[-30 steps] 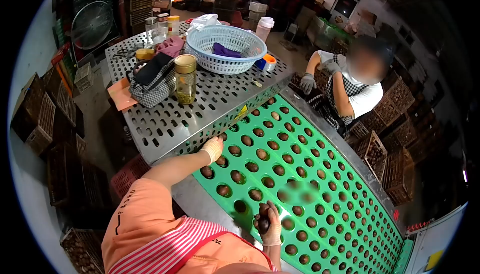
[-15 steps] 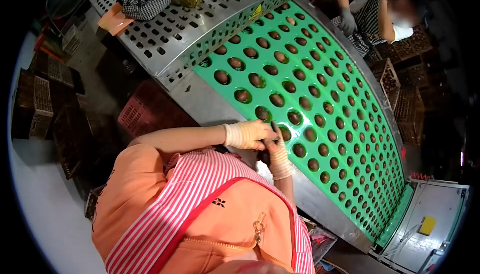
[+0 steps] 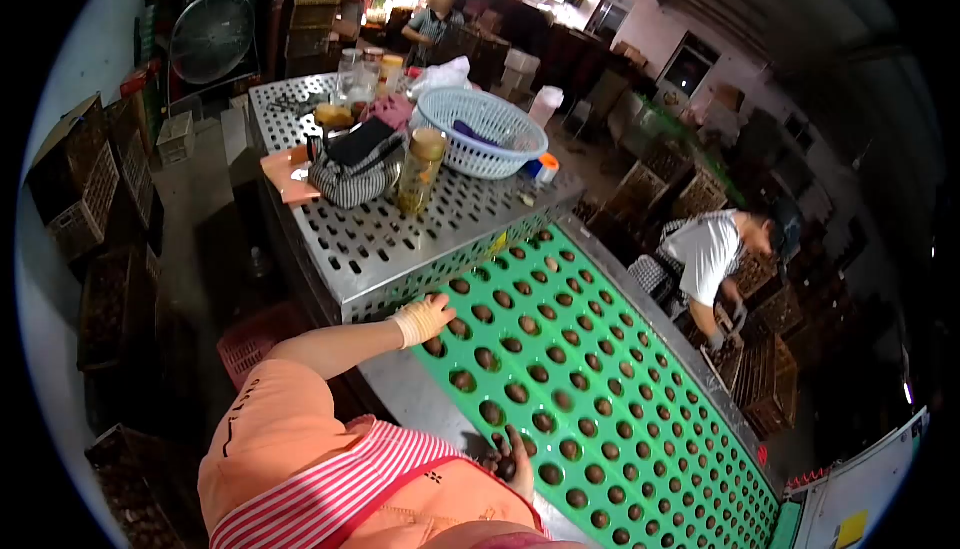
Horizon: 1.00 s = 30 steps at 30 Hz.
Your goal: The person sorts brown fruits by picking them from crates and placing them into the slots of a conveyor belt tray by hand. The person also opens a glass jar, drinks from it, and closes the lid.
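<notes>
A green belt (image 3: pixel 497 380) has rows of round cups, most with a dark brown egg (image 3: pixel 516 392) in them. My left hand (image 3: pixel 425 319), in a pale fingerless glove, reaches over the belt's near corner beside the perforated metal table. Its fingers are stretched out over an egg (image 3: pixel 459 329); whether they touch it I cannot tell. Close to my apron, at the belt's near edge, my right hand (image 3: pixel 519 469) is curled around dark eggs (image 3: pixel 506 470). Part of that hand is hidden by my body.
On the perforated table (image 3: pixel 370 260) stand a blue basket (image 3: pixel 480 132), a jar (image 3: pixel 422 171) and a checked bag (image 3: pixel 355 174). Across the belt a co-worker (image 3: pixel 705 259) bends over crates (image 3: pixel 766 386). More crates (image 3: pixel 82 199) line the left wall; a red crate (image 3: pixel 262 341) sits below my arm.
My hands were together at the belt's near edge; my left hand has moved away to the belt's corner by the table. The view has tilted up, showing more of the room.
</notes>
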### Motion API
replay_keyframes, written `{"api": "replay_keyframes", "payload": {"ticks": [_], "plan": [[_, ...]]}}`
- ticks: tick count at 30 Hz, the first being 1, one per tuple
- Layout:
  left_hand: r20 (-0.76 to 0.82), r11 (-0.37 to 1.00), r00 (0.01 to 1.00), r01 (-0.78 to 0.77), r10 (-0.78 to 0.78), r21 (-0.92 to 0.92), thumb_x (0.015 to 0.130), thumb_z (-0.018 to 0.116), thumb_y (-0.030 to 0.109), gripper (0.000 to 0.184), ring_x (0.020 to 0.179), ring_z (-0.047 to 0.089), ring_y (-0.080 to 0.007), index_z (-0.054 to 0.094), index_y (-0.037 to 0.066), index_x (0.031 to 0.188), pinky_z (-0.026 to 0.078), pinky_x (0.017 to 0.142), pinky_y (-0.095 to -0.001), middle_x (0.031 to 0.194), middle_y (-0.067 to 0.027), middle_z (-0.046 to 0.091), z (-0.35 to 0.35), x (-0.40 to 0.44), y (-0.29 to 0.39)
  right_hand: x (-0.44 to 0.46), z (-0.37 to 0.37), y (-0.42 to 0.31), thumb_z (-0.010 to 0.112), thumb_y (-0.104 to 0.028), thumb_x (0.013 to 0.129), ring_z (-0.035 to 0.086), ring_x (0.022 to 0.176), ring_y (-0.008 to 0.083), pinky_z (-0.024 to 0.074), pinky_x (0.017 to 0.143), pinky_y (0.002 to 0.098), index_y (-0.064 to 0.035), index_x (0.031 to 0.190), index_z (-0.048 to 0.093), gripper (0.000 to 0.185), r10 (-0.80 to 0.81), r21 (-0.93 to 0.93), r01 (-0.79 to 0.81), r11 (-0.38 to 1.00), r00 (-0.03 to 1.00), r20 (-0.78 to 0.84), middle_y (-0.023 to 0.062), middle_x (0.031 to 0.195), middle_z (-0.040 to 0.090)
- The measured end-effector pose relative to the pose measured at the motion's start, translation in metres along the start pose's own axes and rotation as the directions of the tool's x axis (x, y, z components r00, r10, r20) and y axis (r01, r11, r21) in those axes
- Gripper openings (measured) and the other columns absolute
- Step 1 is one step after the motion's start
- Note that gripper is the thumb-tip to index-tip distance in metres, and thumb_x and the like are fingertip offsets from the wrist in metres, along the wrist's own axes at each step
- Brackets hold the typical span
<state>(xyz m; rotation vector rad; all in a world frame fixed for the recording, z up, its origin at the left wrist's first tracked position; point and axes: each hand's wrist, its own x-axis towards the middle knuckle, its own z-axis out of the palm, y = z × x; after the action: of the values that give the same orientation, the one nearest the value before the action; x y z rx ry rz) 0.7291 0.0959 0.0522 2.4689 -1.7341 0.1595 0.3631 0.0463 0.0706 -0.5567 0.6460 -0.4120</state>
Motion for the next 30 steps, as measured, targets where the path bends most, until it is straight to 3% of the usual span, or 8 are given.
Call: {"api": "replay_keyframes", "payload": {"ticks": [5, 13, 15, 16, 19, 22, 26, 30], "plan": [[0.360, 0.837, 0.909, -0.358, 0.211, 0.414, 0.081, 0.063, 0.017, 0.023, 0.108, 0.059, -0.0220, 0.068, 0.015, 0.103, 0.044, 0.089, -0.0371, 0.107, -0.0033, 0.067, 0.008, 0.008, -0.051, 0.027, 0.001, 0.010, 0.073, -0.026, 0.086, 0.051, 0.071, 0.0133, 0.0425, 0.054, 0.0233, -0.0169, 0.124, 0.057, 0.042, -0.024, 0.243, 0.026, 0.970, 1.000, -0.014, 0.0012, 0.109, 0.057], [0.173, 0.963, 0.948, -0.254, 0.266, -0.089, 0.083, 0.054, 0.014, 0.017, 0.084, 0.068, -0.0331, 0.070, 0.009, 0.085, 0.056, 0.072, -0.0443, 0.086, -0.0168, 0.069, 0.074, 0.006, -0.016, 0.104, 0.010, 0.026, 0.054, -0.028, 0.096, 0.059, 0.085, 0.0180, 0.0499, 0.070, 0.0250, -0.0076, 0.121, 0.057, 0.032, -0.146, 0.418, 0.214, 0.883, 0.971, -0.189, 0.0068, 0.105, 0.060], [0.214, 0.953, 0.935, -0.248, 0.282, -0.172, 0.086, 0.050, 0.015, 0.020, 0.087, 0.065, -0.0343, 0.065, 0.008, 0.097, 0.055, 0.076, -0.0450, 0.093, -0.0172, 0.063, 0.092, 0.003, -0.015, 0.131, -0.009, 0.045, 0.058, -0.019, 0.093, 0.061, 0.092, 0.0173, 0.0508, 0.077, 0.0293, 0.0001, 0.121, 0.054, 0.034, -0.500, -0.386, 0.439, 0.811, 0.864, -0.067, 0.0105, 0.104, 0.064], [0.231, 0.936, 0.940, -0.176, 0.252, -0.304, 0.086, 0.053, 0.012, 0.020, 0.090, 0.063, -0.0357, 0.063, 0.011, 0.103, 0.054, 0.077, -0.0451, 0.101, -0.0166, 0.059, 0.092, 0.007, -0.013, 0.141, -0.019, 0.044, 0.063, -0.012, 0.090, 0.062, 0.093, 0.0157, 0.0510, 0.082, 0.0305, 0.0044, 0.122, 0.051, 0.038, -0.489, -0.848, 0.448, 0.283, 0.828, 0.274, 0.0118, 0.100, 0.065], [0.184, 0.804, 0.873, -0.309, 0.452, -0.508, 0.082, 0.060, 0.006, 0.040, 0.104, 0.055, -0.0346, 0.056, 0.017, 0.121, 0.048, 0.088, -0.0435, 0.115, -0.0110, 0.053, 0.116, 0.013, -0.018, 0.150, 0.042, 0.011, 0.063, -0.005, 0.088, 0.059, 0.087, 0.0187, 0.0500, 0.075, 0.0271, 0.0048, 0.129, 0.047, 0.045, -0.055, 0.013, 0.056, 0.998, 0.998, -0.038, 0.0121, 0.104, 0.064], [0.106, 0.865, 0.918, -0.314, 0.382, -0.392, 0.085, 0.056, 0.012, 0.040, 0.106, 0.053, -0.0327, 0.055, 0.018, 0.125, 0.047, 0.089, -0.0444, 0.118, -0.0101, 0.055, 0.116, 0.010, -0.047, 0.230, 0.043, 0.007, 0.062, -0.007, 0.088, 0.058, 0.088, 0.0226, 0.0491, 0.076, 0.0298, 0.0015, 0.127, 0.050, 0.042, -0.396, -0.688, 0.346, 0.638, 0.914, 0.093, 0.0119, 0.104, 0.059], [0.015, 0.868, 0.957, -0.256, 0.290, -0.425, 0.085, 0.048, 0.016, 0.038, 0.108, 0.053, -0.0325, 0.059, 0.013, 0.121, 0.048, 0.089, -0.0439, 0.119, -0.0118, 0.057, 0.117, 0.003, -0.090, 0.334, 0.065, -0.038, 0.067, -0.016, 0.084, 0.059, 0.096, 0.0291, 0.0482, 0.088, 0.0358, -0.0073, 0.118, 0.062, 0.035, -0.686, -0.954, 0.286, -0.094, 0.676, 0.270, 0.0140, 0.110, 0.059], [-0.165, 0.930, 0.967, -0.237, 0.196, -0.279, 0.084, 0.049, 0.022, 0.045, 0.117, 0.049, -0.0310, 0.057, 0.017, 0.127, 0.045, 0.093, -0.0466, 0.130, -0.0100, 0.051, 0.148, -0.013, -0.169, 0.453, 0.022, -0.049, 0.064, -0.015, 0.085, 0.059, 0.108, 0.0338, 0.0478, 0.093, 0.0397, -0.0102, 0.125, 0.059, 0.040, -0.604, -0.899, 0.265, -0.348, 0.670, 0.432, 0.0135, 0.120, 0.059]]}}
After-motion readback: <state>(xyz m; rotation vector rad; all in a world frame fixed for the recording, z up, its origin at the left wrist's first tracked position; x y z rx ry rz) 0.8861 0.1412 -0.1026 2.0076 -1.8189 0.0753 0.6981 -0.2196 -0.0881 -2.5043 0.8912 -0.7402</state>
